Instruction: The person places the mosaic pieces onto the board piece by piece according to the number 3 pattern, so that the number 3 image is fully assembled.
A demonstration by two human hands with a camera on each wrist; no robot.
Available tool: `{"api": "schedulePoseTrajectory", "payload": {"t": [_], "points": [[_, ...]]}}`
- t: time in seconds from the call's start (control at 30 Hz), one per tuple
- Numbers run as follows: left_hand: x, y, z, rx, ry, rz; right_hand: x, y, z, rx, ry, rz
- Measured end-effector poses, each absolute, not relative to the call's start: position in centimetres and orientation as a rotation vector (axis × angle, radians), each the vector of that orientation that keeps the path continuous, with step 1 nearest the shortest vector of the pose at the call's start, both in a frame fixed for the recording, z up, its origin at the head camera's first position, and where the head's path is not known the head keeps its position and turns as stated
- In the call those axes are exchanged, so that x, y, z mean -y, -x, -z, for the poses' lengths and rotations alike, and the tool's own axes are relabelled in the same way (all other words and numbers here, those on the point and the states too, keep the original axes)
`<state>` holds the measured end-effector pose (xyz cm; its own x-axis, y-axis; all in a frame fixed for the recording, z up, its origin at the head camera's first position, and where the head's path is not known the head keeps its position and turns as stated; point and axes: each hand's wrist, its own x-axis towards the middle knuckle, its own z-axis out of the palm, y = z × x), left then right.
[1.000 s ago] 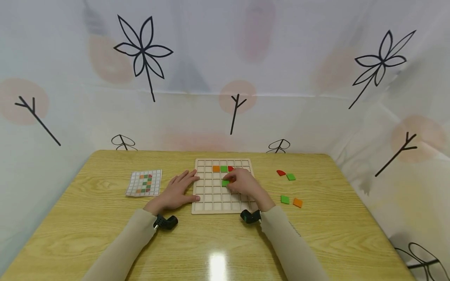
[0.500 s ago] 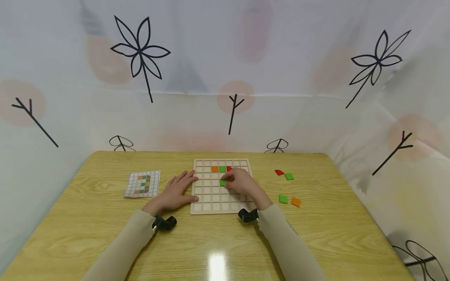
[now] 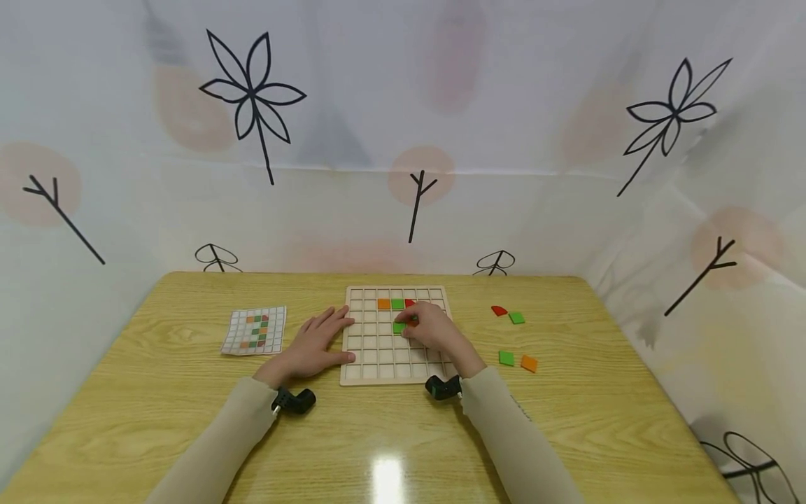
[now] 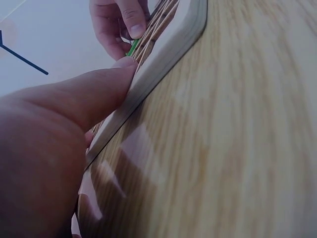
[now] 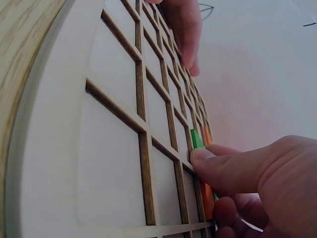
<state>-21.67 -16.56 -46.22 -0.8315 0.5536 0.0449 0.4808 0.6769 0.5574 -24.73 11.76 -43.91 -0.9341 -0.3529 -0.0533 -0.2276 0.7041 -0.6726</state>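
A wooden grid board (image 3: 384, 380) lies at the middle of the table. My left hand (image 3: 308, 350) is spread flat at its left side, thumb (image 4: 111, 89) and fingertips on the rim. Over the board, my right hand (image 3: 436, 329) pinches a green square tile (image 3: 399, 327) at a cell, thumb and fingers close together. In the right wrist view the green tile (image 5: 197, 139) shows beside the thumb tip, with an orange tile (image 5: 207, 201) just under the hand. Farther back in the grid sit an orange tile (image 3: 383, 304), a green tile (image 3: 397, 304) and a partly covered red piece (image 3: 409, 303).
Left of the board lies a paper card (image 3: 236, 336) printed with a coloured grid pattern. To the right are a red quarter-round piece (image 3: 499, 310), two green tiles (image 3: 516, 318) and an orange tile (image 3: 529, 363). A patterned cloth (image 3: 340, 217) stands behind the table.
The head view has shifted slightly. Both hands stay in nearly the same place on the board, the right one still at the green tile.
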Motion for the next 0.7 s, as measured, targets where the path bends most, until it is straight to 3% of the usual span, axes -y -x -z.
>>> {"api": "schedulePoseTrajectory", "payload": {"t": [0.7], "points": [[16.60,21.89,46.39,-2.766,-0.874,-0.834,-12.25,24.84,44.48,-2.764,0.526,1.054]]}}
